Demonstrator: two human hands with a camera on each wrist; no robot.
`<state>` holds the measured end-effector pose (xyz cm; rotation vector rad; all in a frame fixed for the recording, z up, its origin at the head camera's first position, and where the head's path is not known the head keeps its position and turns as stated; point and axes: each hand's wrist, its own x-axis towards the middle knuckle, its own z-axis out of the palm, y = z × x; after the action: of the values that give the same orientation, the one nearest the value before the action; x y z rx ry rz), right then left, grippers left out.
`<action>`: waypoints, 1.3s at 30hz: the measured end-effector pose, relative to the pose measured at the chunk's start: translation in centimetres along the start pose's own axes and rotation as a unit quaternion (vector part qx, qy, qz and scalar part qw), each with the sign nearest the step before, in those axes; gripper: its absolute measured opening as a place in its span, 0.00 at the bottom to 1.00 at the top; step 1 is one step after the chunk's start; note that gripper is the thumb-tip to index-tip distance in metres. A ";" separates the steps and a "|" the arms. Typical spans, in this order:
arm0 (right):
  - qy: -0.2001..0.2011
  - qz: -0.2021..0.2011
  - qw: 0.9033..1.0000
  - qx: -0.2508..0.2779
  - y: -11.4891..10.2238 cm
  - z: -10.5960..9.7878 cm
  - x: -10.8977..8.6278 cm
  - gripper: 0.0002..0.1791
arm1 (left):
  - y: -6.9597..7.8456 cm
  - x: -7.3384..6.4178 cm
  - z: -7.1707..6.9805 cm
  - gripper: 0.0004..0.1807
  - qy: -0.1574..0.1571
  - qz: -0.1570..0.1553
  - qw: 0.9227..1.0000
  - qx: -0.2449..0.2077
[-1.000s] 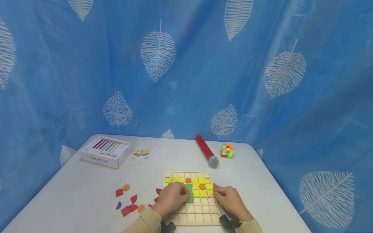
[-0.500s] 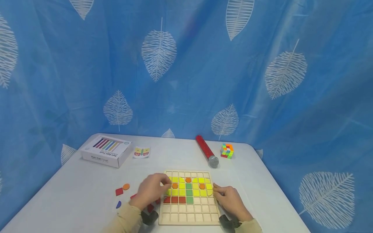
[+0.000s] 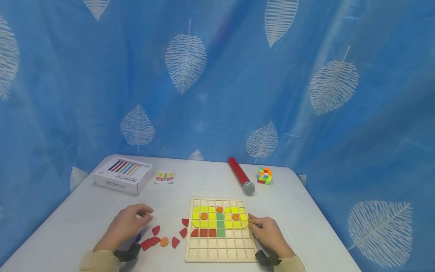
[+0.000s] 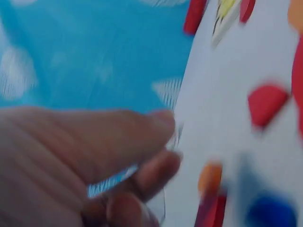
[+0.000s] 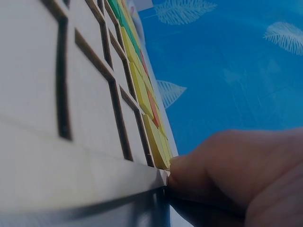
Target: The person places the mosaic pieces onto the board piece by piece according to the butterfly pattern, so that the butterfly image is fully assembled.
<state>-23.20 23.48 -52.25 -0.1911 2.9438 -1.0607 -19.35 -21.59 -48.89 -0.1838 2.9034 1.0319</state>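
Note:
My left hand (image 3: 127,223) hovers over loose pieces left of the wooden grid board (image 3: 236,254), its thumb and fingers apart and holding nothing. In the left wrist view a blurred orange disc (image 4: 209,176), a red square (image 4: 215,208) and a blue half-round piece (image 4: 272,211) lie near the fingers; in the head view the hand hides the first two. My right hand (image 3: 268,231) grips the board's right edge, thumb on the rim (image 5: 142,182). Yellow tiles (image 3: 204,224), orange discs (image 3: 219,209), green squares (image 3: 220,224) and a red row (image 3: 204,233) fill part of the grid.
Between hand and board lie red quarter-round pieces (image 3: 175,242), joined red pieces (image 3: 146,244) and an orange disc (image 3: 164,241). Farther back are a white box (image 3: 119,177), a pattern card (image 3: 164,177), a red microphone (image 3: 239,172) and a puzzle cube (image 3: 264,176).
My left hand has moved left from above the board, past its left edge, to the loose pieces. The red row on the board is uncovered. My right hand has stayed on the board's edge.

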 end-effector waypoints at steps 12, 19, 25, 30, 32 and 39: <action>0.000 -0.005 1.000 -0.002 0.3 -0.1 0.2 0.14 | -3.2 0.0 -1.1 0.27 -0.028 -0.091 0.995 0.005; -0.004 0.003 1.000 0.000 0.4 0.0 0.3 0.14 | -3.0 0.2 -0.5 0.21 -0.023 -0.086 0.996 0.004; 0.003 0.004 1.000 -0.004 0.2 -0.1 0.2 0.14 | -2.8 0.1 -0.5 0.20 -0.016 -0.089 0.996 -0.003; 0.009 0.002 1.000 0.000 0.3 -0.3 0.1 0.13 | -2.3 0.2 -0.6 0.12 0.006 -0.075 0.997 -0.014; 0.011 -0.002 1.000 -0.001 0.3 -0.3 0.0 0.13 | -2.1 0.2 -0.7 0.11 0.021 -0.065 0.997 -0.018; 0.002 -0.004 1.000 0.009 0.2 -0.2 0.1 0.14 | 0.8 -0.1 0.9 0.10 0.049 -0.005 0.993 -0.104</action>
<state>-23.30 23.71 -52.22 -0.2003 2.9371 -1.0899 -19.37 -20.38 -49.07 -0.2643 2.8706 1.3619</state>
